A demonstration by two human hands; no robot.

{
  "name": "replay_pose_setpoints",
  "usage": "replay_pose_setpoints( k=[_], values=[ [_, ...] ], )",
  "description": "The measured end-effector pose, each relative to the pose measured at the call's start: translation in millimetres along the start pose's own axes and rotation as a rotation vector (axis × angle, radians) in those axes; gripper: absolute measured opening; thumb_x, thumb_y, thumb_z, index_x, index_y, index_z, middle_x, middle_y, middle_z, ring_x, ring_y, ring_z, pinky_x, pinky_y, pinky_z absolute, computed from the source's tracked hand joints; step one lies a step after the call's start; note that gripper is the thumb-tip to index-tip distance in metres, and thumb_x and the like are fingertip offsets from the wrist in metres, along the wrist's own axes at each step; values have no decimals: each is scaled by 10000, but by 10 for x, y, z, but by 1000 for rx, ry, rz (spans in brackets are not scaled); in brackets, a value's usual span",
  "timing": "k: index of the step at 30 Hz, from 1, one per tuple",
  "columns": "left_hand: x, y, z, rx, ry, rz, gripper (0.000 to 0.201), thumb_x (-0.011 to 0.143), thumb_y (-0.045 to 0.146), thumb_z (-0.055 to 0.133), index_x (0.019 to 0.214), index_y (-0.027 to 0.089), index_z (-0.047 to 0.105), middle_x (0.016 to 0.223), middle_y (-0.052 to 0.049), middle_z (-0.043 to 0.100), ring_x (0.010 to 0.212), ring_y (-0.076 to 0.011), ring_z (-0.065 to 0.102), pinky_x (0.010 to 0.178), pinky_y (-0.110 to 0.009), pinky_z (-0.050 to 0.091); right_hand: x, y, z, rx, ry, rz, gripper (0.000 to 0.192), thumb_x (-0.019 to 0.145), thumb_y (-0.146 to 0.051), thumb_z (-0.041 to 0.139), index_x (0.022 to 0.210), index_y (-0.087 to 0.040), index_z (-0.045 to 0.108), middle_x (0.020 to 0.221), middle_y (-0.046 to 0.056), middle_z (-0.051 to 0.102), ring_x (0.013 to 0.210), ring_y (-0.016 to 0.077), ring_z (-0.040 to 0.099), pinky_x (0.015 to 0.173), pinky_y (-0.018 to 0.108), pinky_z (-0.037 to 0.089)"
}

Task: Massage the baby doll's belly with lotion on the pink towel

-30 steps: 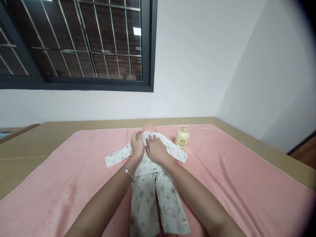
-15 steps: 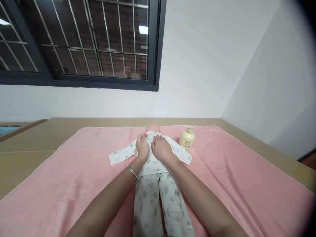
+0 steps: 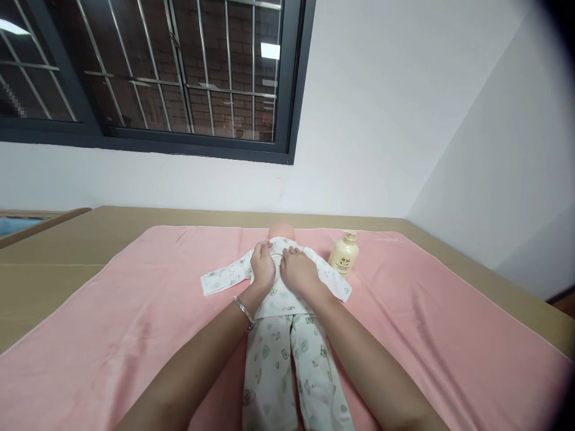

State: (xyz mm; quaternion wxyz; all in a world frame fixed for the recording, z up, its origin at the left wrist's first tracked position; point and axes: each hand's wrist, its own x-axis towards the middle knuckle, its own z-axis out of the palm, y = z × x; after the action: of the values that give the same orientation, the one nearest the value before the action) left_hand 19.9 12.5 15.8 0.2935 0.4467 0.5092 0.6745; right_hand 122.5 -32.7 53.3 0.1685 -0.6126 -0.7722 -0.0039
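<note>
A baby doll lies on its back, its smooth head (image 3: 281, 231) at the far end. It wears a white patterned long-sleeved top (image 3: 282, 306) and matching trousers (image 3: 269, 365), with both sleeves spread to the sides. My left hand (image 3: 263, 266), below a silver bracelet (image 3: 243, 310) at the wrist, rests on edge along the left side of the chest, fingers extended forward. Flat on the right side of the chest lies my right hand (image 3: 299, 270), fingers a little bent and apart. Neither hand visibly grips the cloth. The fingertips of my left hand are partly hidden.
A cream lotion bottle (image 3: 344, 254) stands beside the doll's right-side sleeve. Under everything is a pink sheet (image 3: 148, 353) with some creases, on a tan surface (image 3: 67, 248). Behind rises a white wall (image 3: 359, 120) with a dark-framed barred window (image 3: 290, 90).
The view has tilted and shifted slightly, so the scene sits a bit further right. Both hands stay on the doll's chest in nearly the same place.
</note>
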Motion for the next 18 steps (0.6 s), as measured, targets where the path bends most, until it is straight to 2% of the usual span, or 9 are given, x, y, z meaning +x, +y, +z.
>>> replay_pose_setpoints(
  k=[3,5,8,12,16,18],
  values=[
    [4,-22,10,-33,-3,-14,232,893,299,414,855,220,629,961,-46,698,993,-201,628,953,-353,444,4,-42,23,43,-19,-193,470,925,-133,366,1364,-162,533,1443,88,506,1384,251,373,1133,369,242],
    [8,-38,14,-34,-4,-4,232,902,294,408,868,215,624,974,-52,695,1001,-199,630,958,-353,446,60,34,66,95,-17,-219,466,957,-170,347,1396,-188,502,1495,57,446,1419,236,316,1158,386,199],
    [10,-44,13,-13,-7,21,237,916,281,395,878,207,617,986,-64,696,1022,-205,627,977,-369,442,161,205,142,152,29,-120,471,1011,-332,328,1433,-160,447,1532,91,383,1430,257,289,1154,413,208],
    [5,-49,2,79,-30,63,252,925,258,372,918,211,619,1032,-79,696,1041,-223,623,983,-402,448,213,287,202,137,92,42,459,1015,-366,305,1302,-107,553,1367,154,558,1312,256,454,1057,356,336],
    [28,-124,-18,355,-172,243,292,874,179,408,1055,173,637,1192,-138,656,1181,-270,564,1057,-454,396,213,199,189,38,138,141,411,983,-344,358,1170,-92,624,1243,180,631,1199,269,547,957,338,398],
    [61,-165,-40,513,-241,346,333,868,166,405,1107,149,636,1250,-162,630,1239,-285,528,1091,-472,359,226,177,149,-3,102,156,413,974,-367,368,1104,-107,661,1129,172,683,1089,271,612,881,334,427]
  ],
)
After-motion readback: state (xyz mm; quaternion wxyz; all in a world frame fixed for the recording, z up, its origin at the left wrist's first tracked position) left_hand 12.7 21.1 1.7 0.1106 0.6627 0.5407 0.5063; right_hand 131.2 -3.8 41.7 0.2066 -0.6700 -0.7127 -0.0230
